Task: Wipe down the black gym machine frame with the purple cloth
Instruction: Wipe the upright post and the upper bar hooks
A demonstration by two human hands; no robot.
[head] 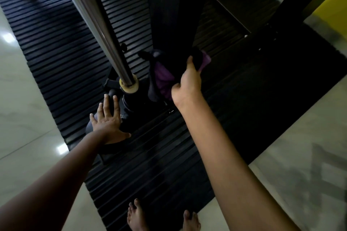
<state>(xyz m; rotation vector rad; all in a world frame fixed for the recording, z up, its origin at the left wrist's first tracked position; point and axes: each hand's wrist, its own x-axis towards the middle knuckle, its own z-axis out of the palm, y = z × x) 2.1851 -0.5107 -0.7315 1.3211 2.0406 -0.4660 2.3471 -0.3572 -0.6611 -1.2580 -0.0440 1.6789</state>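
Your bare feet [163,217] stand at the edge of the ribbed mat [150,165]. Your left hand [108,118] lies flat, fingers straight, on a dark part by the steel pole [97,22]. Farther, your right hand [185,82] grips the cloth [162,78], pressed around the black frame [169,15] low near its base.

Dim, underexposed wide-angle view; glare spots on the pale floor [28,84], edges blurred
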